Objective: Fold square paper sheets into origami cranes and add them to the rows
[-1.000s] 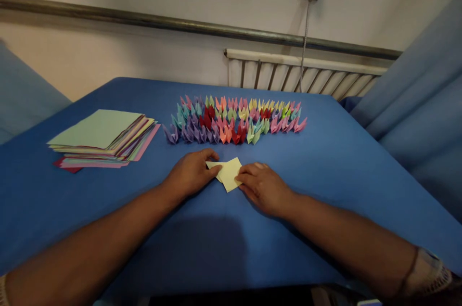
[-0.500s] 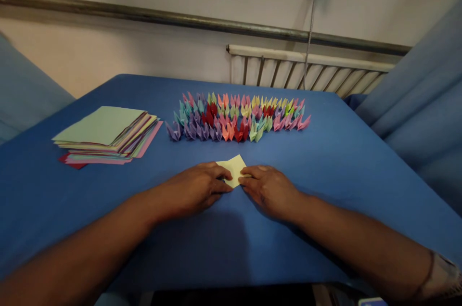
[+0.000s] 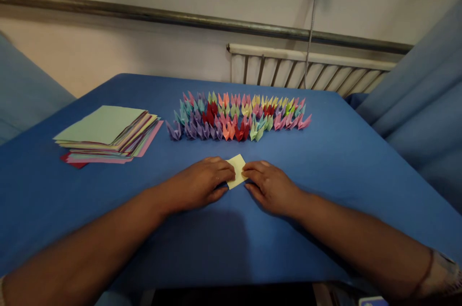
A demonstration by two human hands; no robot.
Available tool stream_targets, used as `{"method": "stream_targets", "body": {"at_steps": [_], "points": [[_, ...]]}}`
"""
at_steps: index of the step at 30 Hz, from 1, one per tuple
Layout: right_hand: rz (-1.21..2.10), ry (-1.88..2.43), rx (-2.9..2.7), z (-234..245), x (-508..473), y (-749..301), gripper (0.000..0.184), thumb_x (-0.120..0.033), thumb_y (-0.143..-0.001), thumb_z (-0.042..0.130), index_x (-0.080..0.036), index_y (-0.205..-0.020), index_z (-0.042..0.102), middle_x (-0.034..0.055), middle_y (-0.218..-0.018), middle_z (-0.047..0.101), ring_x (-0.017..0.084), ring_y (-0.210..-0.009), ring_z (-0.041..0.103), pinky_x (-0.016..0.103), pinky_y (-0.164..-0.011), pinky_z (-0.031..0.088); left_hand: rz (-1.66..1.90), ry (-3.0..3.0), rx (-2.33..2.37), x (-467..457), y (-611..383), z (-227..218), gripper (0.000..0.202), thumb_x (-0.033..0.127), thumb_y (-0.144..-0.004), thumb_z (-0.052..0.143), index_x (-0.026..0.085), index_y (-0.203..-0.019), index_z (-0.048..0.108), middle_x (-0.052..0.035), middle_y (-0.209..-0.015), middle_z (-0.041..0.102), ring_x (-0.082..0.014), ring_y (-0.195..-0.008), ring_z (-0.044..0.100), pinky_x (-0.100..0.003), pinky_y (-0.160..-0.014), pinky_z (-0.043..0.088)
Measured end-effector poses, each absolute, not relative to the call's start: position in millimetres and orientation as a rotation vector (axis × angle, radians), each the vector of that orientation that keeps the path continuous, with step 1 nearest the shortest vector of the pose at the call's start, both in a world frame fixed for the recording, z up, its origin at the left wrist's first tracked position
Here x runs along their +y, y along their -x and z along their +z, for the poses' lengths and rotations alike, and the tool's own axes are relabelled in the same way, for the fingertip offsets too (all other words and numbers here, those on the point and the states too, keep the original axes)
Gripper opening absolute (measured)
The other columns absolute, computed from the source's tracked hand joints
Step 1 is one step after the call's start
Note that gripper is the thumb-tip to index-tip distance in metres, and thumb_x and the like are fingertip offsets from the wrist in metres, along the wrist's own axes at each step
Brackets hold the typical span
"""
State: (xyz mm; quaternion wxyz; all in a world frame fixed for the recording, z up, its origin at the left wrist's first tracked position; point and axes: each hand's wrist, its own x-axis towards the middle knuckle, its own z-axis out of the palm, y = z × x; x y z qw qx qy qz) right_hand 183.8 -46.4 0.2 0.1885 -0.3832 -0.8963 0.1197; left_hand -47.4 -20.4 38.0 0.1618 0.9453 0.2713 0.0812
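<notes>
Since a second ago, the left hand has brought its fingers down over the left side of the folded yellow paper, between both hands on the bench. The right hand touches the right corner. Whether either pinches, I cannot tell. Paper cranes stand beyond both hands, a paper stack left of the left.

Rows of paper cranes barred the way across the table, while a paper stack blocked the left. Beyond the right hand, open room stretched to the table's right edge.
</notes>
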Motion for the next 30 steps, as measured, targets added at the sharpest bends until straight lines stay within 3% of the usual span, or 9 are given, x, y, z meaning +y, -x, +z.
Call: {"method": "stream_targets", "body": {"at_steps": [9,15,20,24,30], "points": [[0.409,1.052,-2.447,-7,-43,-186,0.028,-0.023,-0.09,0.055,-0.014,-0.116,0.061,0.0117,-0.119,0.062,0.023,-0.111,0.054,0.042,-0.099,0.044,0.242,-2.704,0.836,-20,46,35,0.021,0.02,-0.091,0.047,0.021,-0.106,0.061,-0.0064,-0.1,0.066,-0.0211,-0.095,0.06,-0.034,-0.086,0.045],[0.429,1.096,-2.414,-4,-41,-181,0.015,-0.02,-0.089,0.058,-0.016,-0.103,0.06,0.0109,-0.107,0.064,0.023,-0.101,0.056,0.04,-0.09,0.047,0.194,-2.734,0.848,-22,41,32,0.02,0.022,-0.088,0.053,0.018,-0.106,0.06,-0.0088,-0.112,0.063,-0.0236,-0.104,0.057,-0.037,-0.091,0.044],[0.466,1.111,-2.356,-7,-38,-181,0.011,-0.018,-0.086,0.061,-0.017,-0.097,0.058,0.0087,-0.101,0.063,0.022,-0.098,0.055,0.037,-0.087,0.046,0.296,-2.651,0.979,-21,37,25,0.016,0.019,-0.089,0.047,0.018,-0.095,0.062,-0.0077,-0.103,0.063,-0.0209,-0.095,0.058,-0.035,-0.085,0.046],[0.485,1.148,-2.341,-10,-35,-182,0.003,-0.015,-0.088,0.057,-0.018,-0.089,0.057,0.0064,-0.096,0.062,0.019,-0.092,0.054,0.035,-0.085,0.044,0.348,-2.556,1.123,-17,37,23,0.016,0.023,-0.089,0.049,0.017,-0.086,0.064,-0.0073,-0.104,0.063,-0.0222,-0.098,0.057,-0.038,-0.09,0.045],[0.46,1.247,-2.326,-10,-31,-180,0.009,-0.02,-0.091,0.053,-0.019,-0.082,0.055,0.004,-0.086,0.059,0.017,-0.084,0.053,0.033,-0.081,0.042,0.309,-2.523,1.238,-16,37,20,0.017,0.027,-0.088,0.05,0.017,-0.085,0.063,-0.0071,-0.099,0.063,-0.0223,-0.094,0.057,-0.037,-0.086,0.045]]}}
